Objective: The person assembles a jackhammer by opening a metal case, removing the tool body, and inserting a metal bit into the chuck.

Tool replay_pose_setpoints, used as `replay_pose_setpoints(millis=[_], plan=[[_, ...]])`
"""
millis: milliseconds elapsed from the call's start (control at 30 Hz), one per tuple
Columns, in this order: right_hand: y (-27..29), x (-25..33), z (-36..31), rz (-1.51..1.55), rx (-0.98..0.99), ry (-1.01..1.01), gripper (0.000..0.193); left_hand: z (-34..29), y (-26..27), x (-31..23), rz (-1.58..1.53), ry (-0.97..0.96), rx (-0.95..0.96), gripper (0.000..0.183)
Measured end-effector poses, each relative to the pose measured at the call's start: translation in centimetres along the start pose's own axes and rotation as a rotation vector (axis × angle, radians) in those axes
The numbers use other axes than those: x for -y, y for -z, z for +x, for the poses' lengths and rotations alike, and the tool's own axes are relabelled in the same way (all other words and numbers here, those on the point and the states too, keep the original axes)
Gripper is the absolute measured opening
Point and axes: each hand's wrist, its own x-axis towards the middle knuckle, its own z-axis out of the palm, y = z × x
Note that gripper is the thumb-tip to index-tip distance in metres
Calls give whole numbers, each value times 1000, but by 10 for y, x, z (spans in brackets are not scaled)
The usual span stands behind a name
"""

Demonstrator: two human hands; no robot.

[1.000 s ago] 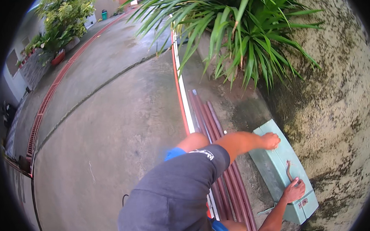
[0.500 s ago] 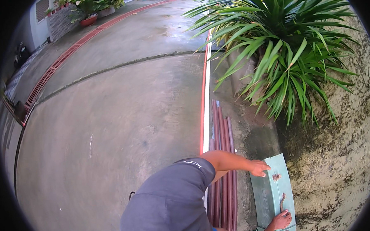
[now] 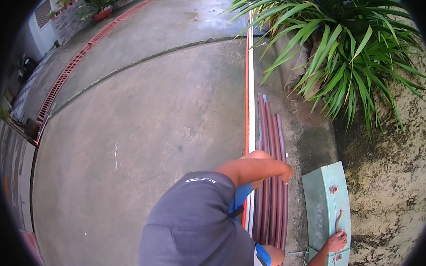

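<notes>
A pale green metal toolbox [image 3: 318,209] stands on the ground by the wall at the lower right. It has latches on top and a curved brown handle [image 3: 339,218]. My right hand [image 3: 335,242] is closed around the near end of that handle, fingers bent over it. My left hand [image 3: 286,172] is off the box, in the air beside the brown pipes [image 3: 273,201]. Its fingers point down and are blurred, so their grip cannot be made out. My grey-shirted torso leans in from the lower edge, with a bent knee [image 3: 275,256] below.
Long-leaved green plants [image 3: 342,46] overhang the ground at the upper right, against a rough mottled wall [image 3: 390,173]. A red and white line [image 3: 250,107] runs along the concrete [image 3: 151,135] left of the pipes. A red drain grate [image 3: 67,70] crosses the far left.
My left hand has lifted off the far end of the toolbox and drawn back left over the pipes. My right hand stays on the handle. The whole view has shifted slightly.
</notes>
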Motion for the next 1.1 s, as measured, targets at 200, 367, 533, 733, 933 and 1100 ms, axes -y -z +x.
replay_pose_setpoints(millis=[200,367,533,733,933,1100], plan=[[-14,-27,-20,13,17,1,54,6,-22,1,61,-36,16,48],[-10,-80,-41,-3,175,-3,66,17,-42,-21,0,-33,100,50],[-8,-93,-70,17,221,36,67,33,-87,-18,19,-63,118,57],[-22,-116,-76,193,257,305,63,20,-107,-22,-50,-122,123,54],[-10,-87,-80,180,214,335,58,13,-128,-10,-166,-36,202,49],[-5,-60,-60,38,188,282,56,-11,-121,-17,-165,-23,83,46]])
